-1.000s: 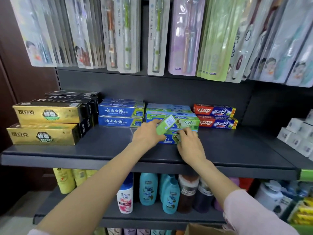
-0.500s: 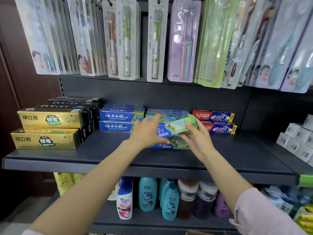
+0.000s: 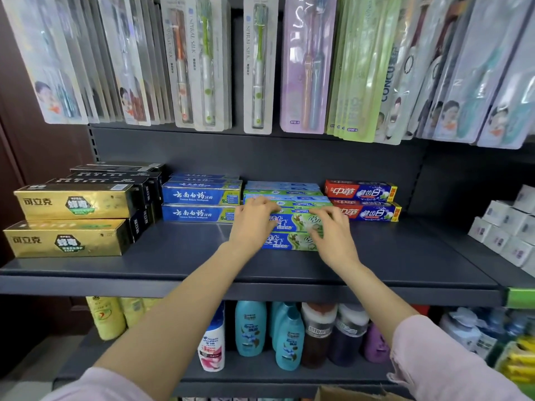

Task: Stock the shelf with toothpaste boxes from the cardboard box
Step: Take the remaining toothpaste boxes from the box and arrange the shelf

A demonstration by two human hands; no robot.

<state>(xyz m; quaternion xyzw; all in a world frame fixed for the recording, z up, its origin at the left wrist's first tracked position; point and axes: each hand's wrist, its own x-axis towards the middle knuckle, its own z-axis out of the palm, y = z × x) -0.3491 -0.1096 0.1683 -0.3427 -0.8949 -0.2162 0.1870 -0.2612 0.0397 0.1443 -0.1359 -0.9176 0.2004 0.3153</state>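
A green-and-blue toothpaste box lies flat on top of an identical box at the front of the dark shelf. My left hand holds its left end, fingers curled over the top edge. My right hand holds its right end the same way. More boxes of this kind are stacked behind. A corner of the cardboard box shows at the bottom edge.
Blue toothpaste boxes sit to the left, gold ones further left, red ones to the right. White boxes stand at far right. Toothbrush packs hang above. Shampoo bottles fill the lower shelf.
The box was tilted and in the air between my hands. It has come down level onto the lower box, with both hands still on its ends.
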